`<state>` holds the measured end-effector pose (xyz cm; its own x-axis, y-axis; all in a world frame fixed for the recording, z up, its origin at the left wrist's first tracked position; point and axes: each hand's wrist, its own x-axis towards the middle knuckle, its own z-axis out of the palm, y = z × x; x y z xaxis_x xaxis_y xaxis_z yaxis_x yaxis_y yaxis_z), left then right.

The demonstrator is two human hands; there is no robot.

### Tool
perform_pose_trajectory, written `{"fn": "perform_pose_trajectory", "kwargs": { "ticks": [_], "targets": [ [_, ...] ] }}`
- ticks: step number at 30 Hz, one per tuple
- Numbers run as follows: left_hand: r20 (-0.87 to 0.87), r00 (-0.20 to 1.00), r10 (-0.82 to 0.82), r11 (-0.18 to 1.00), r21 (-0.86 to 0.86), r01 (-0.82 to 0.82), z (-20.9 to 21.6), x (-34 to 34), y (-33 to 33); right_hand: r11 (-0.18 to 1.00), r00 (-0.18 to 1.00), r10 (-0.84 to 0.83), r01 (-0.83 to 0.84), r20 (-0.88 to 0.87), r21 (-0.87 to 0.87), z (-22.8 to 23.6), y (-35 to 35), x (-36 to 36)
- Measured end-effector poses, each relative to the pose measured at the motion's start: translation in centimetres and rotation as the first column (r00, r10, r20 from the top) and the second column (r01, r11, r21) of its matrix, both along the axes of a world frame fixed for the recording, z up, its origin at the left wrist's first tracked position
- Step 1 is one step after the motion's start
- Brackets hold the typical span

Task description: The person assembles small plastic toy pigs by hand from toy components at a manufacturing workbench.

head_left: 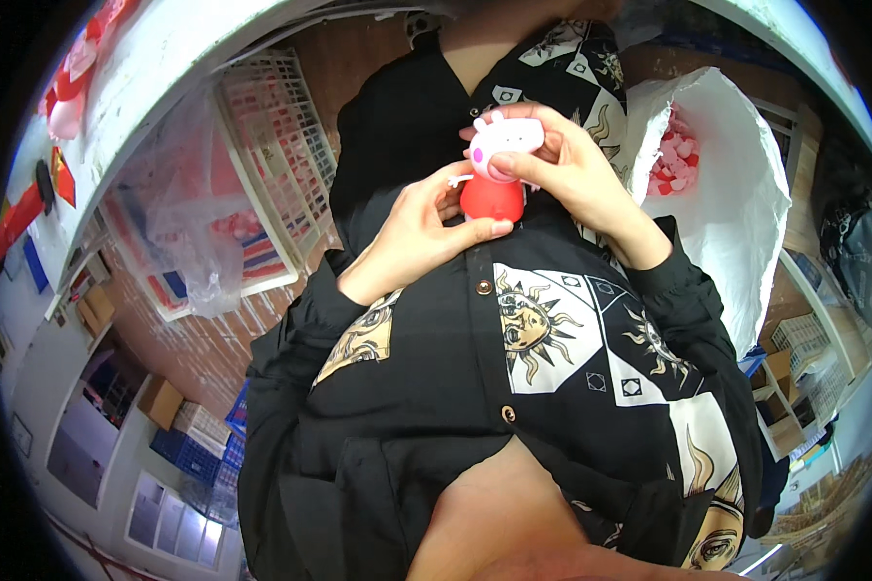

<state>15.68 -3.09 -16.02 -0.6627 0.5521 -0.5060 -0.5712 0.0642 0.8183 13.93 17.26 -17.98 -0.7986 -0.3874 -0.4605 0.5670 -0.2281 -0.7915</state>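
Note:
A small toy pig figure (494,198) with a pale pink head and a red body is held between my two hands over my lap. My left hand (419,225) grips the red body low down, its thumb across the lower edge and its fingers partly hidden behind. At the head, my right hand (576,160) is closed, with the thumb pressed on the front below the face and the fingers behind. The toy is nearly upright, snout toward the right. A thin pale arm sticks out at its left side.
Right of me stands a big white sack (746,203) holding many pink and red pieces (675,155). To the left are a white plastic crate (276,145) and a clear plastic bag (208,232) over colored items. A white table edge (189,53) curves past the far left, with red and pink parts on it.

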Motion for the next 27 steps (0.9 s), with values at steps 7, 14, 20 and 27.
{"fn": "perform_pose_trajectory", "kwargs": {
  "ticks": [7, 14, 20, 27],
  "targets": [
    [-0.014, 0.999, 0.041, 0.999, 0.027, -0.040, -0.6, 0.2, 0.1, 0.993, 0.997, 0.083, -0.083, 0.001, -0.085, 0.8, 0.1, 0.0],
    [0.030, 0.997, 0.068, 0.997, 0.035, -0.069, 0.0, -0.2, -0.4, 0.969, 0.994, -0.023, 0.048, 0.105, -0.244, 1.6, 0.1, -0.2],
    [-0.043, 0.994, 0.097, 0.995, 0.022, -0.096, -0.5, 0.5, 0.5, 0.989, 0.994, -0.104, 0.101, -0.032, -0.106, 1.2, -1.4, 0.7],
    [-0.065, 0.996, 0.061, 0.997, -0.034, -0.064, -0.7, 0.4, 0.2, 0.986, 0.990, -0.144, 0.144, -0.011, 0.086, 0.7, -2.0, 0.5]
  ]
}}
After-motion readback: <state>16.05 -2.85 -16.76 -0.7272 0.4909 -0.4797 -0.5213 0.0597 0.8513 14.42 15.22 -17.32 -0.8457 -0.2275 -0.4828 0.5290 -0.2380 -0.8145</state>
